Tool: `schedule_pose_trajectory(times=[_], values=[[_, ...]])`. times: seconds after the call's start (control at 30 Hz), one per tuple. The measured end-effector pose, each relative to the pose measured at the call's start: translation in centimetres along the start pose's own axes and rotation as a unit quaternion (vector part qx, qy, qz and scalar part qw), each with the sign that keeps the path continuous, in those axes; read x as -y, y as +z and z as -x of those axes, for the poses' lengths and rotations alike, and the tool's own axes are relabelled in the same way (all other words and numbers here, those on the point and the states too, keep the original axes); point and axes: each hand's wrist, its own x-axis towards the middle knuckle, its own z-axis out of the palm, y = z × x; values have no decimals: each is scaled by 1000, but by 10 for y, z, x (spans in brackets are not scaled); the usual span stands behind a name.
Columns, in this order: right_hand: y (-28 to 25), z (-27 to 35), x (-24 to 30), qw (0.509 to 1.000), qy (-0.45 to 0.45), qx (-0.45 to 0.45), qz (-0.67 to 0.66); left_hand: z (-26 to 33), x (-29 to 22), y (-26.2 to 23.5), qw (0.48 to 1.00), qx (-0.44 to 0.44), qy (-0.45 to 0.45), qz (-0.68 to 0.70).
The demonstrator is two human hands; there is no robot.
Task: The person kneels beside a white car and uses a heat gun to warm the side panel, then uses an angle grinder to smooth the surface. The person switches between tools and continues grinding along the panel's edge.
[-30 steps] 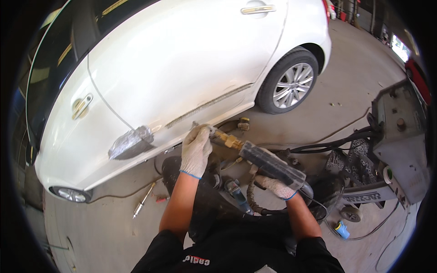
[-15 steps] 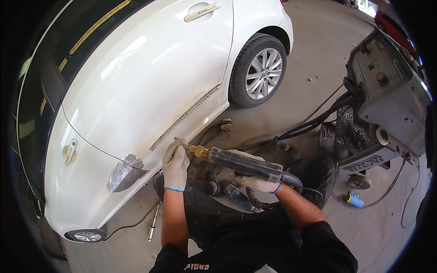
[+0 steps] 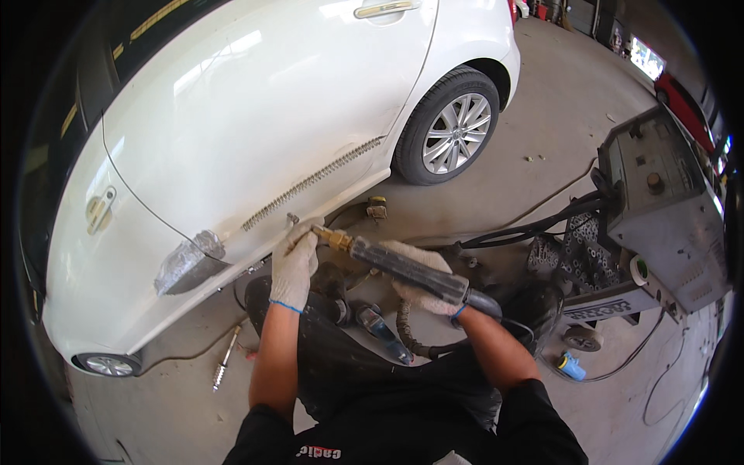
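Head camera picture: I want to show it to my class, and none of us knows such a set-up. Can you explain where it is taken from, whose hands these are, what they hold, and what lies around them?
The camera sits on the person's head and looks down, so the two forearms coming up from the lower edge are the wearer's own. The wide lens bends straight edges.

Both hands wear white work gloves. The right hand grips the dark handle of a long rod-shaped tool with a brass tip. The left hand rests near that tip, against the lower side panel of a white car, just below a row of small wavy marks.

On the concrete floor lie a screwdriver-like tool and a blue-handled tool. To the right stands a grey machine on wheels with thick black cables.
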Motion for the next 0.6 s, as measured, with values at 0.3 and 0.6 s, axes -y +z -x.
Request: schedule_pose_trajectory(times=[0.3,0.6], values=[[-51,-66,37,958,-71,-20,277,-49,-31,51,994,-11,21,103],[-104,-46,-36,872,34,-127,472,-120,70,98,979,-68,-150,120]])
